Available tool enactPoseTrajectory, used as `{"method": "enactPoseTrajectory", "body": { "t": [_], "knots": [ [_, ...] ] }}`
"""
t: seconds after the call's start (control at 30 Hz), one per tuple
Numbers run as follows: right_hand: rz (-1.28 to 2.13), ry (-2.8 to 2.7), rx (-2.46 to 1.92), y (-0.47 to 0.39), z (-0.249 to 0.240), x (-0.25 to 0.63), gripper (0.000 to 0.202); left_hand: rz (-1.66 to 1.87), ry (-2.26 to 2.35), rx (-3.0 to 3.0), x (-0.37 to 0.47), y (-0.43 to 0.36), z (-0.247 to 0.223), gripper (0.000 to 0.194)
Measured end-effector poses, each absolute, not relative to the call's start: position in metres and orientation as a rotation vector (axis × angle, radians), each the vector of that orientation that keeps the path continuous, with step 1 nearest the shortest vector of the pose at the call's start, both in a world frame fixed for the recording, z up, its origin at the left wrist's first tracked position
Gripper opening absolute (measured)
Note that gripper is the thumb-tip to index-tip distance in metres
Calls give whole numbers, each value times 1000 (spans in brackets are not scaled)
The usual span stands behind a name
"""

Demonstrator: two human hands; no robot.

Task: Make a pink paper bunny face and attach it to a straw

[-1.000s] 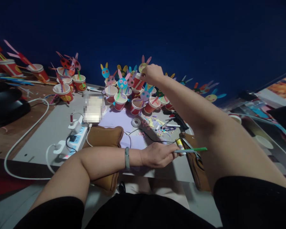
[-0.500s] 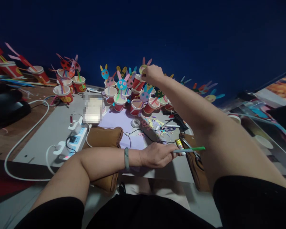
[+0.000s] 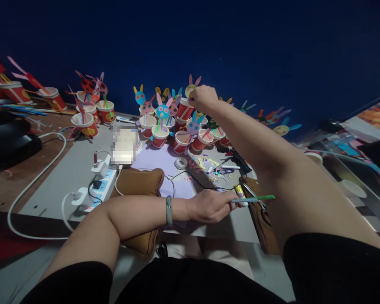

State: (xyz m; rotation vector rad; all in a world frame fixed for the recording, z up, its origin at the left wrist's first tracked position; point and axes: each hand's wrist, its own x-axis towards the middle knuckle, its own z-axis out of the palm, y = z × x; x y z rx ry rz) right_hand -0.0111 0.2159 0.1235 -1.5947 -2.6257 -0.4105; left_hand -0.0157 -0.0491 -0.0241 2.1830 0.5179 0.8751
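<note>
My left hand (image 3: 210, 206) is closed, pinching a thin green stick (image 3: 261, 197) that points right above the front of the table. Just beyond its fingertips is a small tube with a yellow label (image 3: 240, 191); whether I touch it I cannot tell. My right arm stretches to the back, where my right hand (image 3: 205, 97) is closed at the rim of a red paper cup (image 3: 184, 110). A yellow-green paper rabbit head (image 3: 190, 90) with pink ears rises from that cup, partly behind my fingers. My right fingertips are mostly hidden.
Several red cups with paper animals (image 3: 160, 137) crowd the back. Tape (image 3: 180, 163), paper scraps (image 3: 209, 165) and scissors (image 3: 263, 211) lie mid-table and right. A brown cushion (image 3: 139, 181), a power strip (image 3: 103, 188) and a white cable (image 3: 11, 202) are on the left.
Almost nothing differs. The whole view has shifted very slightly; both hands keep their places, the left with the green stick and the right at the back cup.
</note>
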Motion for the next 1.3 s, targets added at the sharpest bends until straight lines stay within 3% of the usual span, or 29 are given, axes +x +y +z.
{"method": "enactPoseTrajectory", "body": {
  "t": [0.77, 0.97, 1.2, 1.3],
  "knots": [
    [-406, -2484, -1449, 198, 154, 10, 36, 837, 529, 2122, -17, -49, -23, 26],
    [-116, -2279, -1381, 181, 168, 62, 38, 884, 508, 2048, -18, -49, -24, 22],
    [159, -1786, -1426, 94, 153, 130, 51, 1004, 564, 1607, -15, -47, -23, 25],
    [64, -1547, -1429, 20, 125, 141, 59, 1007, 644, 1364, -13, -44, -20, 29]
  ]
}}
